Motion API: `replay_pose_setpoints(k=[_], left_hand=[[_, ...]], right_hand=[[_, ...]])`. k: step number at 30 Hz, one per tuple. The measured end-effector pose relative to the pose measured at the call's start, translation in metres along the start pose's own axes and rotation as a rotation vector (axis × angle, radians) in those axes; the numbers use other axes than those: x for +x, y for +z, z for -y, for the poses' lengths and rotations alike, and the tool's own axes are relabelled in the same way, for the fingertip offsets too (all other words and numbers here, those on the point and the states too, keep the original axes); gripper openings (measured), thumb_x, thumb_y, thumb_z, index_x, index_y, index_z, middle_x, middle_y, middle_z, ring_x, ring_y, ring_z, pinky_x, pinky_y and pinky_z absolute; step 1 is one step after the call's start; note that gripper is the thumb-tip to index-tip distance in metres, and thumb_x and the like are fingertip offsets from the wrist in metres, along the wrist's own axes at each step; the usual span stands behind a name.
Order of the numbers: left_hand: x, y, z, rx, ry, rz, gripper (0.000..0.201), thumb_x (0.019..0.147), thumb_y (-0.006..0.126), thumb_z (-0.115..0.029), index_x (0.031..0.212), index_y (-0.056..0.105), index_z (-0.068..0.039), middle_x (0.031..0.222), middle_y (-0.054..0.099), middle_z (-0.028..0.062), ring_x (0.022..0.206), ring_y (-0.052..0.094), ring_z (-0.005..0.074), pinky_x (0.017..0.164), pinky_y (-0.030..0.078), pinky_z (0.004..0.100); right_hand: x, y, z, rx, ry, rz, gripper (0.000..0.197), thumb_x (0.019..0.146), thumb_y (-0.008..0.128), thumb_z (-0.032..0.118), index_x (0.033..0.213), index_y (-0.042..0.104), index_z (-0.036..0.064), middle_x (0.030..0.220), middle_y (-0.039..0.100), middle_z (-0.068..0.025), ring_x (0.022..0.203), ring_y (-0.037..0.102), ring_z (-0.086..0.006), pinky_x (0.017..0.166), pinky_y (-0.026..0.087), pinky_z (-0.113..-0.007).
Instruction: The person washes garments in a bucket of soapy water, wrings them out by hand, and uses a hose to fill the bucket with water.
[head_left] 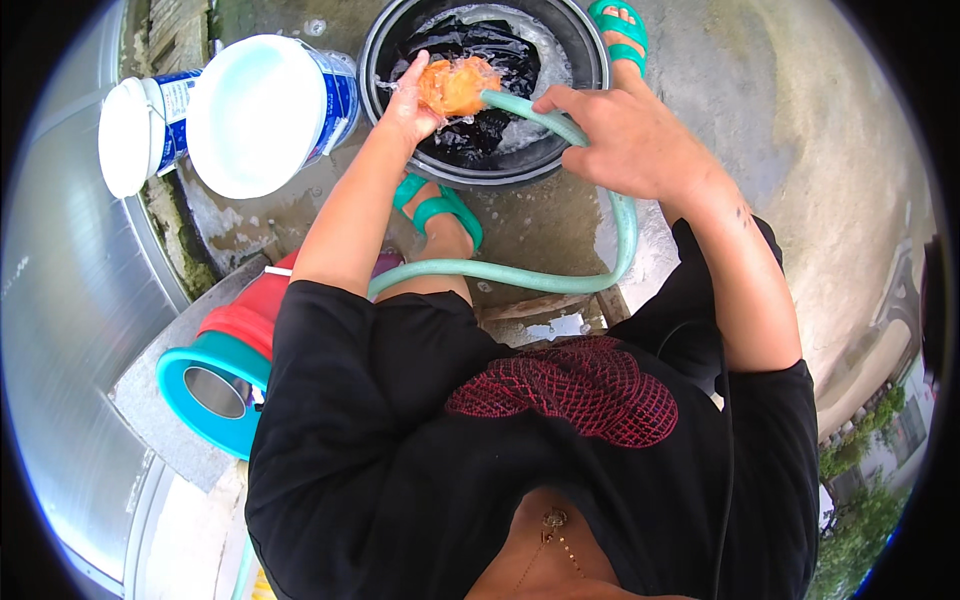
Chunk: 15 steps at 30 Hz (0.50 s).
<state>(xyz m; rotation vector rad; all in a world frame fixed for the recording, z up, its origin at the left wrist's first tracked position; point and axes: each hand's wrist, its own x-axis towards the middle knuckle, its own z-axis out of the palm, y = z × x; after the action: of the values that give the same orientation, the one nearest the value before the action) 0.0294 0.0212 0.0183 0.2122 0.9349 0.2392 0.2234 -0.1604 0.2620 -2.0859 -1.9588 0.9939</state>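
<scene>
My left hand (408, 104) holds a wet, crumpled orange wad (452, 86) over a round black basin (372, 72). Whether it is a sponge or a cloth I cannot tell. My right hand (632, 132) is closed around a pale green hose (535, 112), its end pointed at the wad. Water splashes off the orange surface and around my left fingers. Below, dark wet fabric (510, 50) lies in sudsy water inside the basin. From my right hand the hose loops down and back toward the left, passing behind my left arm.
Left of the basin stand a large white bucket (258, 115) and a smaller one (127, 138). A teal basin (185, 400) and a red tub (250, 312) sit lower left, beside a metal panel (75, 300). My feet in green sandals (455, 215) flank the basin on wet concrete.
</scene>
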Motion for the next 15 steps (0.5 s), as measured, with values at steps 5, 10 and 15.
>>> replay_pose_setpoints(k=[5,10,15], left_hand=[[0.0,-0.017,0.009,0.242,-0.147,0.16,0.029,0.099,0.061,-0.026,0.115,0.063,-0.002,0.113,0.07,0.0134,0.099,0.071,0.028,0.089,0.059,0.0417],[-0.007,0.014,0.008,0.501,0.088,-0.063,0.042,0.094,0.07,-0.037,0.113,0.065,0.001,0.1,0.071,0.0125,0.085,0.071,0.0237,0.074,0.059,0.0373],[-0.019,0.028,-0.02,0.775,0.322,0.017,0.048,0.09,0.074,-0.037,0.12,0.065,-0.002,0.107,0.07,0.0127,0.093,0.068,0.0223,0.083,0.056,0.0375]], right_hand=[[0.003,-0.004,0.011,-0.02,0.003,0.01,0.046,0.079,0.063,0.017,0.124,0.06,0.0063,0.088,0.07,-0.0232,0.092,0.068,-0.0402,0.086,0.051,-0.049],[0.0,0.0,0.006,-0.041,0.04,0.018,0.047,0.079,0.062,0.017,0.124,0.06,0.0059,0.089,0.071,-0.0232,0.093,0.069,-0.0396,0.086,0.052,-0.048],[-0.002,0.0,0.005,-0.047,0.029,-0.006,0.047,0.079,0.062,0.016,0.124,0.06,0.0048,0.09,0.071,-0.024,0.093,0.069,-0.0396,0.086,0.052,-0.048]])
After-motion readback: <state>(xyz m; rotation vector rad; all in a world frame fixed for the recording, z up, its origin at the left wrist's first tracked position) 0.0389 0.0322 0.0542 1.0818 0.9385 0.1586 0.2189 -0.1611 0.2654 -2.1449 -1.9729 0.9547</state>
